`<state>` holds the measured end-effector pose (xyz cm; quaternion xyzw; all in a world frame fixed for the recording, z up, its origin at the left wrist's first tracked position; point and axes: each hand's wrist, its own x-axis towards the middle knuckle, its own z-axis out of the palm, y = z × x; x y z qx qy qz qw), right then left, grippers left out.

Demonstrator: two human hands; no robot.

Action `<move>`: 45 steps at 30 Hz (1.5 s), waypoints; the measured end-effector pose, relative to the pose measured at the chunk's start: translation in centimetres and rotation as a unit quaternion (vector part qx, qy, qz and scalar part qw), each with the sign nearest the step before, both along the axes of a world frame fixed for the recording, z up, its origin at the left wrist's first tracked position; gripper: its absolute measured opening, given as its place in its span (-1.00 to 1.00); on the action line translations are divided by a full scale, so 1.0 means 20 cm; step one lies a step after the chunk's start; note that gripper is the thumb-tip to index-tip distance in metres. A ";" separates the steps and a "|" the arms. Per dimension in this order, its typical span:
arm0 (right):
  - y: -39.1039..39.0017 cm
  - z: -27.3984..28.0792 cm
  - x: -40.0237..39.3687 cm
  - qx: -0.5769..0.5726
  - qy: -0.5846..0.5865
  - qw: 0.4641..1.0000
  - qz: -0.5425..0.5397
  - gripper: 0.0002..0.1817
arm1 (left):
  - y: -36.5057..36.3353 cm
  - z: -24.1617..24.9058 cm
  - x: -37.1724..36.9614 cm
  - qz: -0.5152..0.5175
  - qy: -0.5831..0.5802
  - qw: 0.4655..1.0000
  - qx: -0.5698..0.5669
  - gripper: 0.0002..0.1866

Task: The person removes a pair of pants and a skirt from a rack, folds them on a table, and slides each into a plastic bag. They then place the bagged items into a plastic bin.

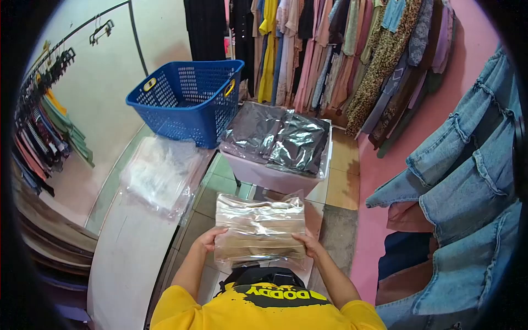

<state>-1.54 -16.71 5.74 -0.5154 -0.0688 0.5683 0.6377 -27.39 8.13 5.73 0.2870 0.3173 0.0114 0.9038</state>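
Between my two hands I hold a folded beige garment in a clear plastic bag [260,228], in front of my yellow shirt. My left hand [209,239] grips its left edge, and my right hand [309,243] grips the right edge. Light glares off the plastic across the folds. Just beyond it stands a box [275,169] topped with dark folded garments in clear plastic [275,135]. To the left, a stack of clear plastic bags [159,173] lies on a white table [129,258].
A blue laundry basket [190,104] stands behind the plastic bags. Garments hang along the back wall [300,49]. Denim clothes [467,181] hang close on the right. A rack of clothes and hangers [52,118] is on the left. Tiled floor [344,165] shows beside the box.
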 end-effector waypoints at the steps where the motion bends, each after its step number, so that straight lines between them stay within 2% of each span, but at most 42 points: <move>1: -0.02 0.01 0.05 0.016 -0.005 0.999 -0.028 -0.31 | 0.03 0.00 0.10 -0.026 0.010 1.000 0.004 -0.53; 2: -0.03 0.02 0.10 0.031 -0.009 0.998 -0.056 -0.33 | 0.03 0.06 0.20 -0.030 0.025 0.999 0.038 -0.53; 5: -0.02 0.01 0.33 0.059 -0.011 0.995 -0.082 -0.37 | 0.08 0.04 0.48 -0.065 -0.007 0.998 0.017 -0.51; 9: 0.08 0.14 0.69 0.038 -0.040 0.995 -0.078 -0.42 | 0.16 0.03 0.85 -0.079 -0.033 0.996 -0.017 -0.50; 11: 0.16 0.21 0.87 0.049 -0.072 0.994 -0.067 -0.41 | 0.21 0.04 1.04 -0.063 -0.061 0.996 -0.031 -0.50; 15: 0.30 0.40 1.15 0.004 -0.129 0.988 -0.085 -0.39 | 0.30 0.06 1.38 -0.055 -0.089 0.993 -0.046 -0.51; 21: 0.61 0.53 1.73 -0.005 -0.181 0.983 0.017 -0.35 | 0.37 0.09 1.79 -0.019 -0.138 0.987 -0.085 -0.51; 23: 0.73 0.53 1.91 -0.020 -0.155 0.986 0.054 -0.32 | 0.35 0.05 1.87 0.052 -0.153 0.984 -0.079 -0.51; 26: 0.96 0.56 2.13 -0.019 -0.197 0.971 0.137 -0.34 | 0.27 0.02 1.95 0.142 -0.171 0.971 -0.091 -0.53; 28: 1.14 0.62 2.25 -0.016 -0.215 0.947 0.239 -0.32 | 0.20 -0.01 2.02 0.203 -0.187 0.955 -0.110 -0.56; 30: 1.32 0.61 2.36 -0.013 -0.225 0.924 0.307 -0.32 | 0.13 -0.05 2.08 0.326 -0.164 0.930 -0.047 -0.59; 31: 1.41 0.60 2.40 -0.008 -0.239 0.903 0.356 -0.33 | 0.10 -0.07 2.11 0.340 -0.160 0.926 -0.046 -0.59; 33: 1.56 0.56 2.45 -0.020 -0.229 0.890 0.394 -0.38 | 0.04 -0.07 2.15 0.395 -0.178 0.896 -0.099 -0.64; 37: 1.76 0.33 2.48 -0.069 -0.161 0.866 0.468 -0.36 | 0.00 -0.13 2.20 0.449 -0.172 0.872 -0.097 -0.57; 38: 1.79 0.26 2.50 -0.067 -0.117 0.869 0.477 -0.37 | -0.01 -0.10 2.22 0.467 -0.127 0.873 -0.061 -0.46; 39: 1.82 0.23 2.49 -0.066 -0.073 0.869 0.485 -0.38 | -0.02 -0.10 2.22 0.479 -0.123 0.867 -0.062 -0.46; 45: 1.93 0.20 2.48 -0.056 -0.102 0.837 0.535 -0.43 | -0.15 -0.10 2.25 0.509 -0.082 0.856 -0.034 -0.45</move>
